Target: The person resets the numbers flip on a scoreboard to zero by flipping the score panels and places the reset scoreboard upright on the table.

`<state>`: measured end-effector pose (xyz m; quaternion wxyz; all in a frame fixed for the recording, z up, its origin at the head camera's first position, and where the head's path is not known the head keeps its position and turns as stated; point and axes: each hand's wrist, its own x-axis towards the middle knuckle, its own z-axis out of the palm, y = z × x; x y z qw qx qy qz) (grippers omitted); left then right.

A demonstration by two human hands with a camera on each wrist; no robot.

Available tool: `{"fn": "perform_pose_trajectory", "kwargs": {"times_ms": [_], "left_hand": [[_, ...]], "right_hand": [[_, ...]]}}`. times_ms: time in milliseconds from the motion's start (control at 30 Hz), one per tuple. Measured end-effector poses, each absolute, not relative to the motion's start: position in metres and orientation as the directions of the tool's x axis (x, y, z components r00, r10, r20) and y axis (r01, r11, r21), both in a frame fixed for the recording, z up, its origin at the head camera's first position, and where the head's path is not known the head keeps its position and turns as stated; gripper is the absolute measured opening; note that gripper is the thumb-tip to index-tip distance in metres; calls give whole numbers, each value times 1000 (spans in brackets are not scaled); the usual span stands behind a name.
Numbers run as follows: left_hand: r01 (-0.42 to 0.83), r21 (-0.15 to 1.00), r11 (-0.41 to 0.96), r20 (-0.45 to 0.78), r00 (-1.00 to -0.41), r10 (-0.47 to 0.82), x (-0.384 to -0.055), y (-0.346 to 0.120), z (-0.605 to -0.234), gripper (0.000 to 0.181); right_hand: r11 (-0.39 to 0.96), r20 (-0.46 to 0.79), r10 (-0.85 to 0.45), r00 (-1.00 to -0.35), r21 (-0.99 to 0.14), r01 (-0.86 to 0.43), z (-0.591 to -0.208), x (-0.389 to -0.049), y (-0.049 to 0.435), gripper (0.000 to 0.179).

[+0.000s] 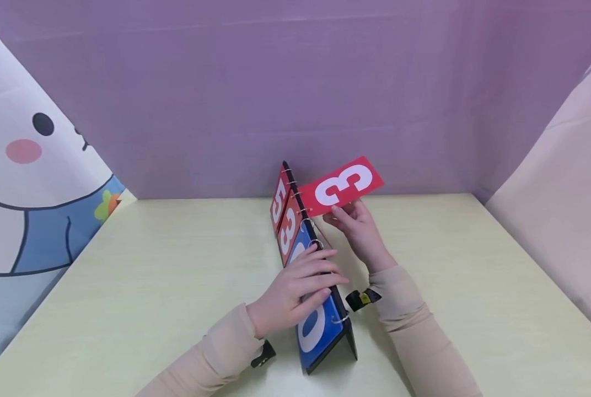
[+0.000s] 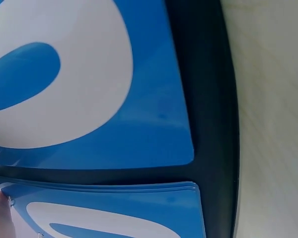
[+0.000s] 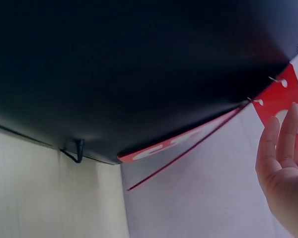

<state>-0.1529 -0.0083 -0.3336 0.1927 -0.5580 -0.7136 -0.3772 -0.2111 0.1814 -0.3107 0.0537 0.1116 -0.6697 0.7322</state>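
Note:
A tent-shaped flip scoreboard (image 1: 329, 339) stands lengthwise on the table, its number cards hung on metal rings along the black top edge. My left hand (image 1: 295, 286) rests over that top edge, fingers stretched across it above the blue cards. A blue card with a white 0 (image 1: 310, 331) shows below the hand, and large in the left wrist view (image 2: 159, 124). At the far end my right hand (image 1: 360, 229) pinches a red card with a white 3 (image 1: 307, 201), turned out to the right side on its rings. Its thumb lies at the card's lower edge, other fingers behind.
Smaller red cards with a 5 (image 1: 278, 201) and a 3 (image 1: 288, 231) hang on the board's left face. The pale table (image 1: 176, 264) meets a purple backdrop (image 1: 275, 99). Printed cartoon cloth (image 1: 22, 193) covers the left side.

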Motion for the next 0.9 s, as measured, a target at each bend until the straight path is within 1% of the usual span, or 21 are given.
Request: {"fn": "perform_pose_trajectory", "kwargs": {"times_ms": [133,267,400,500,567,733,833,900], "left_hand": [[949,302,93,714,-290,638,-152,-9,-336,34],[955,284,81,736,-272,620,-152,-10,-338,37],[963,260,68,759,-247,603,-153,-11,-338,37],[969,240,58,773,-227,592,-154,-10,-337,37],[971,234,52,777,-219,590,-155,-10,-336,37],[973,227,47,779,-210,591,-155,-8,-335,38],[973,225,44,778,-207,593,-156,-8,-335,38],[972,230,42,778,-209,593,-156,-8,-334,38]], "right_hand": [[-5,221,-95,-971,-975,-222,-309,-212,175,46],[116,251,-135,-958,-957,-267,-302,-214,168,44],[293,315,-188,-930,-886,-359,-293,-216,162,39],[409,372,-196,-907,-810,-420,-288,-218,159,35],[454,410,-180,-894,-772,-446,-285,-219,156,31],[491,499,-145,-855,-714,-500,-282,-219,152,24],[515,544,-155,-824,-667,-538,-281,-221,150,22],[536,563,-184,-806,-629,-562,-279,-223,148,21]]}}
